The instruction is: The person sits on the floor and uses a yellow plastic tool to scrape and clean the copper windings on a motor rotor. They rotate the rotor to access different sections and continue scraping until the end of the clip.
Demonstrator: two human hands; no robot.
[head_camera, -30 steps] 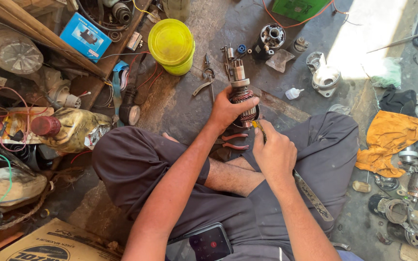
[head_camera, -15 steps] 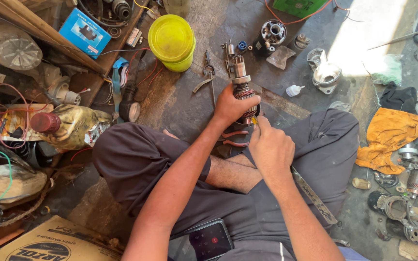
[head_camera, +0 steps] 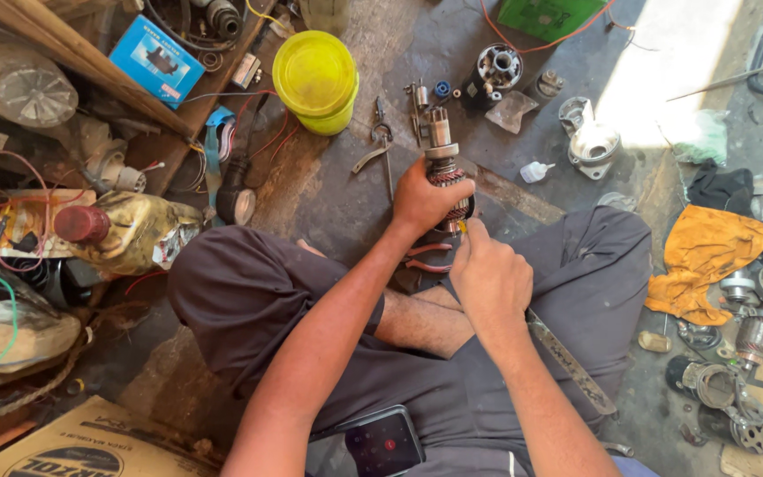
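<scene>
I sit cross-legged on a concrete floor. My left hand (head_camera: 424, 200) is wrapped around a motor armature (head_camera: 441, 146), held upright with its metal shaft pointing away from me and its copper windings under my fingers. My right hand (head_camera: 490, 276) is closed just below it, pinching a small yellow-handled tool (head_camera: 462, 227) against the armature's lower end. Red-handled pliers (head_camera: 423, 257) lie on the floor under both hands.
A yellow tub (head_camera: 316, 78), grey pliers (head_camera: 380, 144), a motor housing (head_camera: 495, 70) and metal covers (head_camera: 591, 142) lie ahead. An orange rag (head_camera: 708, 250) and motor parts (head_camera: 752, 309) are right. Oil bottle (head_camera: 125, 233), wires and a blue box (head_camera: 155, 62) are left. A phone (head_camera: 381, 442) rests on my lap.
Both hands and the armature stay together in nearly the same place; my right hand has shifted slightly against the armature's lower end.
</scene>
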